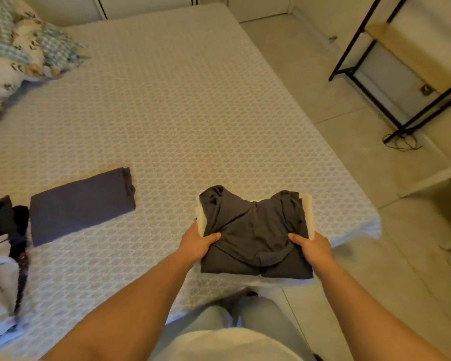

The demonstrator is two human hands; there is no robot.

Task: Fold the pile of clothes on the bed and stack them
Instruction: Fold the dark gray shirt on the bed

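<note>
I had my left hand [197, 243] and right hand [311, 247] gripping the folded dark garment [255, 235]; between them its loose upper folds risked spilling open, I judged.

We are in a bedroom of a home. A wide bed [180, 100] with a white, honeycomb-textured cover fills most of the view, and a rumpled floral quilt [16, 48] is bunched at its far left corner. Folded clothes [81, 204] lie on the cover. To the right we see a pale tiled floor [349, 191] and a black metal-framed shelf unit [401, 74] with wooden boards beside a light wall.
</note>
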